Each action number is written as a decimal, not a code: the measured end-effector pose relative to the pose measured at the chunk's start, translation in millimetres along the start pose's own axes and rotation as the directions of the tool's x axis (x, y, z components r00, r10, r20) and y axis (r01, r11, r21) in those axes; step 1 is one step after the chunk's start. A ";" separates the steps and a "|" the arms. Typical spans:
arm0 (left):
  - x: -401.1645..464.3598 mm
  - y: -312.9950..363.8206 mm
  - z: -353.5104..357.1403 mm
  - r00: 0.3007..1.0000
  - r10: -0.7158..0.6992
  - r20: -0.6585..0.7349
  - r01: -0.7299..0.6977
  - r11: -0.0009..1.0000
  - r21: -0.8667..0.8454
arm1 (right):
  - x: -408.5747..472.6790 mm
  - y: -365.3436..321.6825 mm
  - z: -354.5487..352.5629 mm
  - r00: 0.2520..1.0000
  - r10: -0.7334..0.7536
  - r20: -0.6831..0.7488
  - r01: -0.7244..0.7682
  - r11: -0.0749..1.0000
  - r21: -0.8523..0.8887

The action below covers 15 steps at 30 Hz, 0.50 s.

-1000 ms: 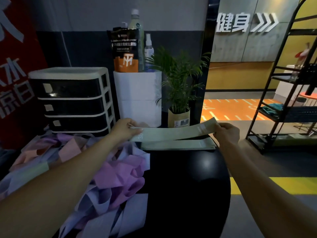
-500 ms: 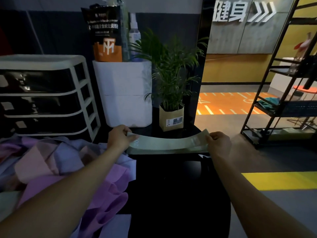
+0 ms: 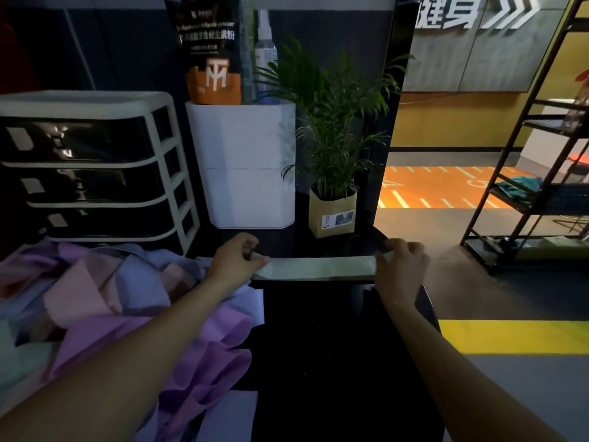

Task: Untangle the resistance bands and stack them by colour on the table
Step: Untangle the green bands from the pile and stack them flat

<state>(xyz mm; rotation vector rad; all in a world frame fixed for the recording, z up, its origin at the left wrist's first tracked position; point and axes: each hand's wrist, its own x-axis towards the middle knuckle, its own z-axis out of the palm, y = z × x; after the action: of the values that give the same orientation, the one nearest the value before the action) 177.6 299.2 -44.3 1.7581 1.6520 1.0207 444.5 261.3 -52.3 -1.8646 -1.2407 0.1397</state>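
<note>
1. A pale green band (image 3: 318, 267) is stretched flat across the far part of the black table (image 3: 334, 362), its long axis running straight left to right, one end pointing at the tangled pile, the other at the table's right edge.
2. The band's left end is pinched by the left hand (image 3: 234, 264), thumb and fingers curled over the strip.
3. The right end is gripped by the right hand (image 3: 400, 269), fingers folded down over it (the very tip of the band is hidden under them).
4. The band is seen as a wide, thin ribbon, matte, light mint in colour, with faint pale markings near the left end; these cannot be read. Whether it lies on the tabletop or is held just above it cannot be told.
5. To the near left, a tangled pile of bands (image 3: 127, 314) is heaped on the table: lilac, purple, pink and pale blue strips, folded and overlapping, with a mint strip at the far-left edge.
6. Beyond the band, a potted plant (image 3: 334, 154) in a brown paper pot is stood at the far side, a white box (image 3: 248, 164) to its left, and a drawer unit (image 3: 92, 167) further left.
7. On the white box, a dark pouch (image 3: 210, 49) and a spray bottle (image 3: 265, 52) are set upright.
</note>
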 end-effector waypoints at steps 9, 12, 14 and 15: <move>-8.2 -21.4 -8.7 0.983 -0.024 0.183 0.032 0.999 -0.040 | -49.8 -28.0 31.6 0.824 -0.393 0.409 0.451 0.891 -0.051; -8.0 -26.7 -5.5 0.978 -0.028 0.207 0.039 0.998 -0.049 | -49.9 -28.2 32.4 0.809 -0.411 0.421 0.487 0.869 -0.088; -7.5 -31.2 -4.1 0.981 -0.034 0.192 0.041 0.999 -0.033 | -50.1 -27.8 32.5 0.801 -0.408 0.437 0.497 0.861 -0.107; -7.7 -33.2 -3.6 0.982 -0.031 0.186 0.037 0.999 -0.026 | -50.0 -27.2 33.0 0.797 -0.404 0.448 0.500 0.858 -0.115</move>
<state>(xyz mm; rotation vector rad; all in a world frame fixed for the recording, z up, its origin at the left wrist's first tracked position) 155.2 295.3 -69.9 1.7432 1.5384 0.8345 383.7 244.7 -70.9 -1.7117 -2.0491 0.1309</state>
